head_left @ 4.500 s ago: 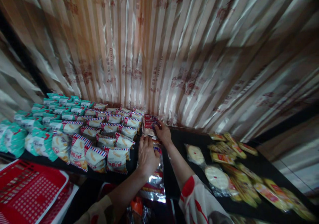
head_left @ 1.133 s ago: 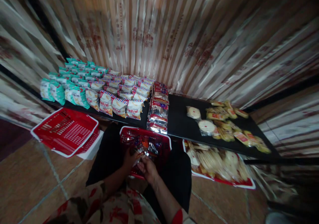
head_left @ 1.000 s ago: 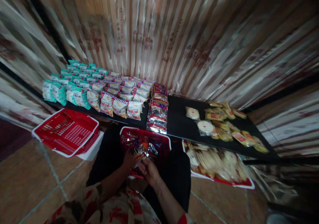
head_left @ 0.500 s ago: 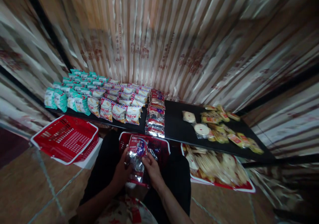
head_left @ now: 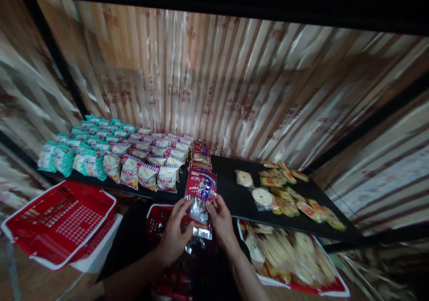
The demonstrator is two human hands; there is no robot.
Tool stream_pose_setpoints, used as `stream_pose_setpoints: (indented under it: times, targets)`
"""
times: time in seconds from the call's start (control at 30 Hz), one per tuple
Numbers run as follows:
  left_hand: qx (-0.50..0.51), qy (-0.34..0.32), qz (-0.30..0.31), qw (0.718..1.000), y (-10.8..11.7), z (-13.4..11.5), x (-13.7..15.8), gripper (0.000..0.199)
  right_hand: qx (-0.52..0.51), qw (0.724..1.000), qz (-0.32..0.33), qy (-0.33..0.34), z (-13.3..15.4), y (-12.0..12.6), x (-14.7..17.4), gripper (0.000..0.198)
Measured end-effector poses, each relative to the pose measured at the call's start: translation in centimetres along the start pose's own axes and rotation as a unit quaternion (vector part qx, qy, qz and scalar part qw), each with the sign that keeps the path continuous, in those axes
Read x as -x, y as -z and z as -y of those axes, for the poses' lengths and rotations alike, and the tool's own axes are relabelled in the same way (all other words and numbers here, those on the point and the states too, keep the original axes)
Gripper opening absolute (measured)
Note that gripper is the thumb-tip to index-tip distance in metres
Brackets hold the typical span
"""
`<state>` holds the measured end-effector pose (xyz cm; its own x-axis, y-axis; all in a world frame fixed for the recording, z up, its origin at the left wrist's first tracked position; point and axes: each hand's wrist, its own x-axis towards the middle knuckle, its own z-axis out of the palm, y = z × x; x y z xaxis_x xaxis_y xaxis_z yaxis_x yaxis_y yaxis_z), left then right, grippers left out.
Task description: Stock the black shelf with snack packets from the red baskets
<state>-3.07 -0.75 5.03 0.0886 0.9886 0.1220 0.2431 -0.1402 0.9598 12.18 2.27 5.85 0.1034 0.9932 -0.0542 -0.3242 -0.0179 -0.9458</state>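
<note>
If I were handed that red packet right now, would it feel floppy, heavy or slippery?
The red packet may feel slippery, since its film shows glossy highlights. It probably flexes rather than flops, as it looks fairly flat between the left hand and the right hand. It's likely light, being gripped only near its edges.

On my feed, bags (head_left: 129,171) crowd the left of the shelf (head_left: 228,180), a row of packets (head_left: 202,150) beside them, then two round packs (head_left: 262,197), slim packs (head_left: 284,200) furthest right; below, I see one basket (head_left: 77,220) left, a second (head_left: 154,218) under my left hand (head_left: 174,238), a loaded third (head_left: 321,287) right; and between both hands, before the row, one packet (head_left: 201,185)
</note>
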Motion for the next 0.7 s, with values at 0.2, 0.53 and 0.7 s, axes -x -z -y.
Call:
stream_pose_setpoints:
  times: [0.2, 0.53, 0.7]
  targets:
    - [-0.040, -0.051, -0.046, 0.997, -3.7, -2.3, -7.0, 0.039, 0.004, 0.998, -0.053, 0.040, 3.6, 1.4, -8.3, 0.044]
    - [-0.129, -0.004, -0.087, 0.988, -7.5, -3.7, -19.7, 0.047, 0.091, 0.992, -0.090, -0.002, 5.1, 2.9, -20.4, 0.071]
    - [-0.168, 0.004, -0.070, 0.983, -7.6, -3.0, -24.3, 0.047, 0.201, 0.976, -0.075, 0.047, 3.8, 3.4, -24.5, 0.048]
